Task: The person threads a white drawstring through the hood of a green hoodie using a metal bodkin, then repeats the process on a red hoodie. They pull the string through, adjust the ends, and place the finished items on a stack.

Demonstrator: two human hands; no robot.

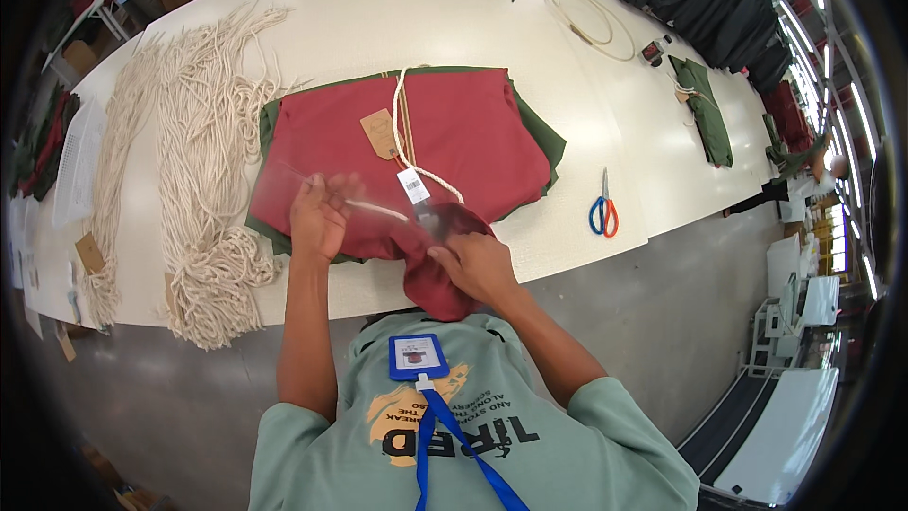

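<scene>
The right hand (476,263) grips bunched red fabric (478,137) at its 5 o'clock edge. The left hand (323,215), blurred, is at 8 o'clock; whether it holds the white cord (380,210) cannot be determined. Scissors (603,208) lie at 3 o'clock.

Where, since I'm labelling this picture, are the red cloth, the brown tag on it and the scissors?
Red cloth (482,128), head view: flat top surface.
Brown tag (380,135), head view: middle of its face.
Scissors (604,198), head view: pivot.
</scene>
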